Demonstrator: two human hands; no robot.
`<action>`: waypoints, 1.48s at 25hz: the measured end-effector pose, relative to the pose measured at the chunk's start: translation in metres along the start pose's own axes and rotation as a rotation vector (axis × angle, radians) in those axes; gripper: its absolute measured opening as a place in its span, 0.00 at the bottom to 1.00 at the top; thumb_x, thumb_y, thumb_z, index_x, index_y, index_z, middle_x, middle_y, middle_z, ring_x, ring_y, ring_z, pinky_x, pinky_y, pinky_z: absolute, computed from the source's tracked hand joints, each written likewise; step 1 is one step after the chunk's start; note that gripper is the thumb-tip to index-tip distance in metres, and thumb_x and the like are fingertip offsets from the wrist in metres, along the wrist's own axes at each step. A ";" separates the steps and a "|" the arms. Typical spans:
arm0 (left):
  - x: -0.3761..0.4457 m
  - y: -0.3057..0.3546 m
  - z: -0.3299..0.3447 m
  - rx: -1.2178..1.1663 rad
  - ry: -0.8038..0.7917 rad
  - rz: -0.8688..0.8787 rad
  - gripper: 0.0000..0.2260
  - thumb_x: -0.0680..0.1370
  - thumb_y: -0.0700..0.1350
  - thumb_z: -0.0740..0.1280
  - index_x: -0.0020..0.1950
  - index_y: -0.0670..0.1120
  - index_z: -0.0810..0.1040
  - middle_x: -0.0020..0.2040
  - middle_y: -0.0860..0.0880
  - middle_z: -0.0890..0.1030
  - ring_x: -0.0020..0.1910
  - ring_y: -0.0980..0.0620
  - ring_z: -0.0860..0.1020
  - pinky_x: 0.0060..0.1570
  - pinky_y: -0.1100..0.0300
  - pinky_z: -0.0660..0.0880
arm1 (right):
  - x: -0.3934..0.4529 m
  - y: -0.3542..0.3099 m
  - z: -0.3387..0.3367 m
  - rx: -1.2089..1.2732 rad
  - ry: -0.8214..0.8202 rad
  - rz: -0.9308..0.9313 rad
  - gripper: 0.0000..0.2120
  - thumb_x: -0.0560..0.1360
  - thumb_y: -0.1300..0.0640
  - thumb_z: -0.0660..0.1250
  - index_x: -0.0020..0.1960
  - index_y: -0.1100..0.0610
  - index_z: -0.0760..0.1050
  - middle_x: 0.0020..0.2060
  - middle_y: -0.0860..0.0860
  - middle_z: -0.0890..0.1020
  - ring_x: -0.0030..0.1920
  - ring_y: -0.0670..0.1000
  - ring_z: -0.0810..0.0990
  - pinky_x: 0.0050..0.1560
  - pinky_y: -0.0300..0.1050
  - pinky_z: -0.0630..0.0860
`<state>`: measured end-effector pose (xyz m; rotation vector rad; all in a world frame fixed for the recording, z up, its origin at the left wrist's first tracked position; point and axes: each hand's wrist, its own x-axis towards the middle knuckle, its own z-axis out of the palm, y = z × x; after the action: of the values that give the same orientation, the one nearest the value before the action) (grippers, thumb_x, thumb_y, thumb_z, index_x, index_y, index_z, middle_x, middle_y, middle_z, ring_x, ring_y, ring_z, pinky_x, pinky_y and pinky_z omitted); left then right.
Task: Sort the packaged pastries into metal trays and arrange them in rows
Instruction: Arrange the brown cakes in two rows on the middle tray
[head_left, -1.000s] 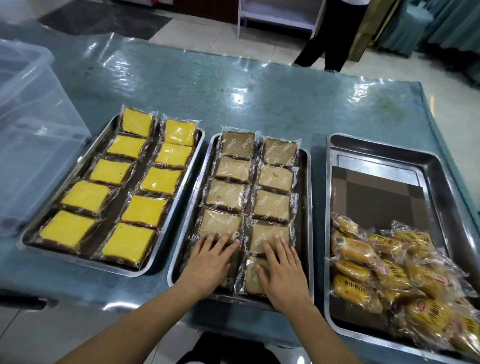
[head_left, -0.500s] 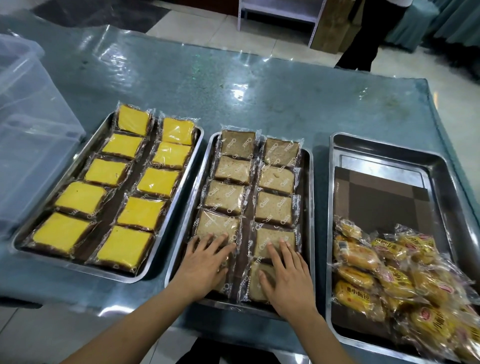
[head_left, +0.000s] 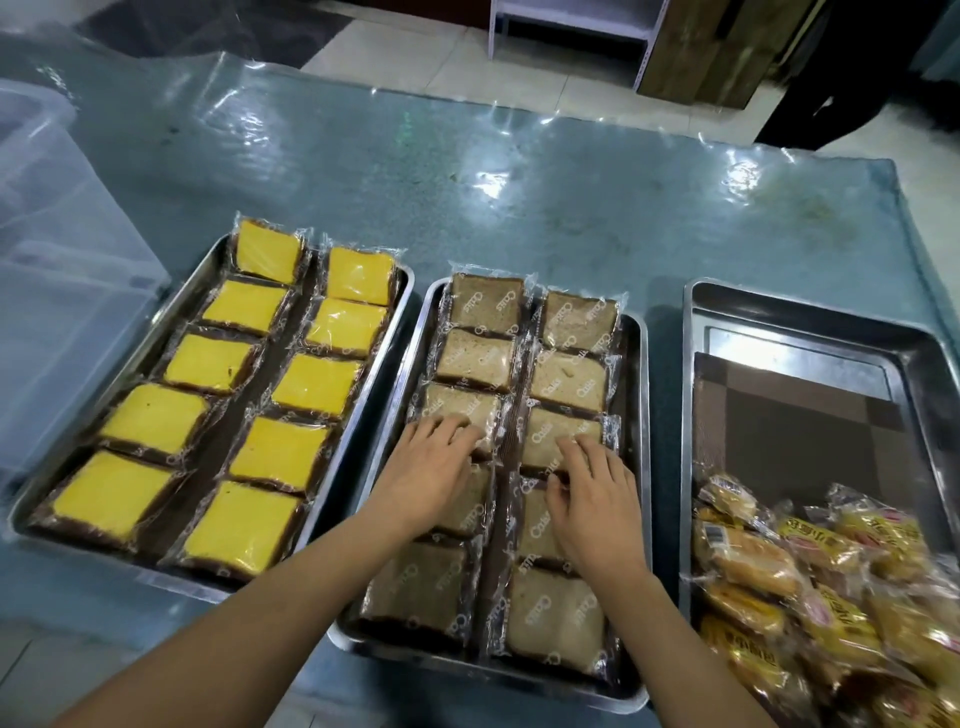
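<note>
Your left hand lies palm down in the middle tray, fingers bent, tips pressing the third brown pastry pack of the left row. Your right hand sits beside it on the right row, fingers curled onto the near edge of that row's third pack; whether they pinch the wrapper or only press on it, you cannot tell from here. The brown packs run in two rows of five down the centre of the frame, and your forearms cover part of the nearer ones.

At left, the yellow pastry packs fill another tray in two neat rows, just beside the middle one. At right, a third tray has a dark liner showing in its far half and a loose heap of yellow-wrapped rolls piled in the lower right corner. A clear plastic bin stands at the left edge, close to the yellow tray. All of it rests on the desk, wrapped in shiny film. In the upper right, a dark blurred figure stands on the floor beyond the desk.
</note>
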<state>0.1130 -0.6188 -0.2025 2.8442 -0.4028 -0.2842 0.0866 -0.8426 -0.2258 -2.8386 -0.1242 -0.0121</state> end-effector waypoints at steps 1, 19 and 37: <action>0.009 -0.002 -0.002 0.005 0.007 0.004 0.20 0.84 0.46 0.58 0.76 0.54 0.63 0.76 0.50 0.65 0.75 0.47 0.62 0.76 0.47 0.58 | 0.009 0.000 0.000 0.014 -0.013 0.002 0.23 0.81 0.51 0.62 0.75 0.52 0.67 0.70 0.51 0.72 0.70 0.54 0.70 0.72 0.54 0.68; 0.078 -0.036 0.009 0.098 -0.137 0.003 0.28 0.84 0.56 0.55 0.82 0.56 0.48 0.83 0.50 0.49 0.81 0.44 0.47 0.77 0.48 0.41 | 0.077 0.014 0.015 -0.062 -0.245 0.032 0.33 0.83 0.37 0.49 0.83 0.47 0.46 0.82 0.50 0.51 0.82 0.52 0.48 0.81 0.54 0.45; 0.139 -0.024 -0.014 0.079 -0.021 -0.029 0.28 0.83 0.53 0.58 0.81 0.54 0.51 0.82 0.49 0.49 0.80 0.43 0.52 0.78 0.44 0.50 | 0.146 0.018 0.003 -0.052 -0.122 0.038 0.31 0.84 0.39 0.46 0.83 0.50 0.47 0.82 0.49 0.50 0.82 0.51 0.47 0.81 0.53 0.45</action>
<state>0.2536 -0.6346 -0.2177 2.9283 -0.3856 -0.3113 0.2332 -0.8467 -0.2307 -2.8923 -0.0971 0.1687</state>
